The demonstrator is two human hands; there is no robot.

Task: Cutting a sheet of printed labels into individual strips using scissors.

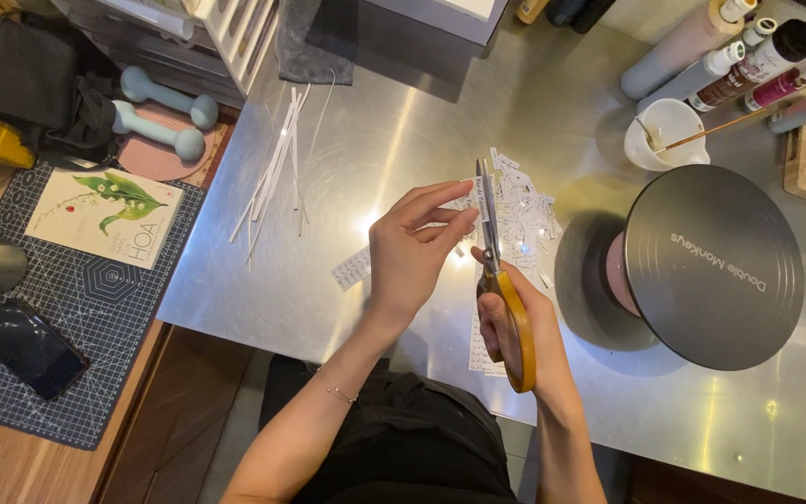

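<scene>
My right hand (507,327) is wrapped around the yellow handles of the scissors (501,280), fingers through the loops, blades pointing away from me and nearly closed on a small slip of paper (471,200). My left hand (414,250) pinches that slip between thumb and fingertips, held just above the steel table (347,140), roughly over its middle. Right behind the blades lies a heap of tiny paper scraps (526,213) (white bits with print on them), and a printed strip (352,268) lies flat just left of my left hand. A bundle of long thin white strips (277,163) fans out toward the table's far left corner. To my right, near the right edge, stands a round dark turntable (713,266), with a white cup (666,133) beyond it. Another printed sheet (485,347) lies under my right hand, close to the near edge.
</scene>
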